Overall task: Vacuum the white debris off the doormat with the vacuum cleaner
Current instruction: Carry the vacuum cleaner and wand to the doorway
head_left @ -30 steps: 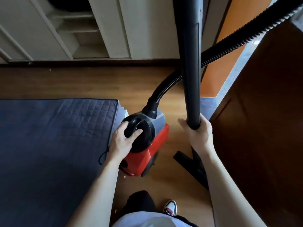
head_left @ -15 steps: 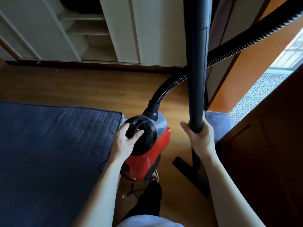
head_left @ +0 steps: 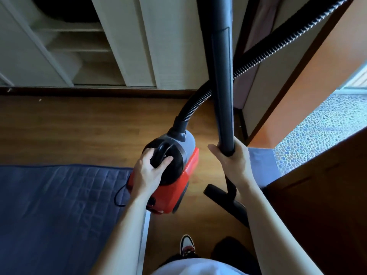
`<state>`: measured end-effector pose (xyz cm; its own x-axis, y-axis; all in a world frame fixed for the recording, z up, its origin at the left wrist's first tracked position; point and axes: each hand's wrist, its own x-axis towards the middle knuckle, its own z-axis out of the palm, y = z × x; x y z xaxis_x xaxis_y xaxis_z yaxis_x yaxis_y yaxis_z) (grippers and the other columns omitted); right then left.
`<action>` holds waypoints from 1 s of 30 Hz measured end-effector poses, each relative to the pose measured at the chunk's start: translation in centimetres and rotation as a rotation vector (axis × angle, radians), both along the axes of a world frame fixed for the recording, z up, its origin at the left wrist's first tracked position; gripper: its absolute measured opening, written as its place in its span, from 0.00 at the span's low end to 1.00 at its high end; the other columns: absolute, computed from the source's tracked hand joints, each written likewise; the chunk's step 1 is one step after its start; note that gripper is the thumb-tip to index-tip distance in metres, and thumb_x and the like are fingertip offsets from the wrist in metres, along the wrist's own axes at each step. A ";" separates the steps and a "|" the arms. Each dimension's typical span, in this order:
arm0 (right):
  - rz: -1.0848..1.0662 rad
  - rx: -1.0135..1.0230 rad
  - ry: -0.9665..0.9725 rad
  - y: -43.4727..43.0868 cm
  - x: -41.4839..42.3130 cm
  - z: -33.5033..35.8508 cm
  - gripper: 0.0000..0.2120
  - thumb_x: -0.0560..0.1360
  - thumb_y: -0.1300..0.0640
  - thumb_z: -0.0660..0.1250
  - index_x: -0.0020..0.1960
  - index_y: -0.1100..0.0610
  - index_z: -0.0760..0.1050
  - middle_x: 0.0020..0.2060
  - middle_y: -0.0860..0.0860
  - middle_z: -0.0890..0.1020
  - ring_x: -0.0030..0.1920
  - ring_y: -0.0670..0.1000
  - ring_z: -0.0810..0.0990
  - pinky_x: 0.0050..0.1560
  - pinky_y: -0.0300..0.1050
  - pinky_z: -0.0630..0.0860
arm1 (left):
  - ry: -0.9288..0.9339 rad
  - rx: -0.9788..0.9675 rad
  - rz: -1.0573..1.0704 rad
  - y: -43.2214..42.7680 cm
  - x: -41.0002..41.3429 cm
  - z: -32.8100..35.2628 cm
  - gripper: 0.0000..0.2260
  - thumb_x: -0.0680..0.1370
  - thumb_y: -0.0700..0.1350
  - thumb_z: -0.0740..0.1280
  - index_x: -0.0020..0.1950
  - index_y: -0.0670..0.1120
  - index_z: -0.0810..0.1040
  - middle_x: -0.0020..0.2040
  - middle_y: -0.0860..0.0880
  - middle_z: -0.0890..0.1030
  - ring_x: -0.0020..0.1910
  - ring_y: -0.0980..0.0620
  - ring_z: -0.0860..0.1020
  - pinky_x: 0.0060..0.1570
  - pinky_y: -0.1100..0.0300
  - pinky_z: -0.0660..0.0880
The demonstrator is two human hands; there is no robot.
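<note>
Red vacuum cleaner (head_left: 178, 187) (black top), ribbed hose (head_left: 258, 56), black wand (head_left: 221, 76).

White shelving (head_left: 65, 48) along the wooden floor's (head_left: 79, 132) far edge. Pebbled ground (head_left: 327, 126) past its right side; sneaker (head_left: 187, 245) on it.

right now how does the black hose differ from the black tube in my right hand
The tube is smooth, straight and nearly upright; the hose is ribbed and curves. The right hand grips the tube's lower end; no hand touches the hose. The hose plugs into the vacuum body, held by the left hand; the tube leads down to the floor nozzle. Both are black.
</note>
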<state>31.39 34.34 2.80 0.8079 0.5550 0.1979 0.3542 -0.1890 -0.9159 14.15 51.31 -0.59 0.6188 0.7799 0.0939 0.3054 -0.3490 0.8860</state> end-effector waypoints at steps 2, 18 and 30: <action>0.000 -0.004 -0.018 1.9 1.4 0.0 0.16 0.74 0.56 0.77 0.39 0.47 0.69 0.32 0.50 0.74 0.35 0.56 0.72 0.36 0.50 0.72 | 0.010 -0.002 -0.001 1.9 1.3 0.0 0.13 0.74 0.59 0.70 0.48 0.51 0.79 0.45 0.55 0.82 0.48 0.56 0.80 0.48 0.55 0.77; 0.196 -0.010 0.018 19.5 18.9 -1.1 0.18 0.73 0.55 0.79 0.37 0.46 0.69 0.28 0.42 0.73 0.30 0.44 0.67 0.33 0.44 0.67 | -0.032 -0.004 0.243 16.4 15.5 -0.7 0.13 0.72 0.59 0.71 0.48 0.53 0.80 0.45 0.56 0.83 0.47 0.56 0.81 0.47 0.63 0.75; 0.374 -0.037 0.111 34.4 31.8 0.2 0.16 0.73 0.55 0.77 0.36 0.53 0.70 0.29 0.47 0.72 0.32 0.48 0.69 0.34 0.48 0.70 | -0.047 -0.005 0.469 26.9 25.9 0.8 0.06 0.73 0.49 0.74 0.49 0.52 0.82 0.43 0.56 0.84 0.46 0.57 0.81 0.47 0.64 0.74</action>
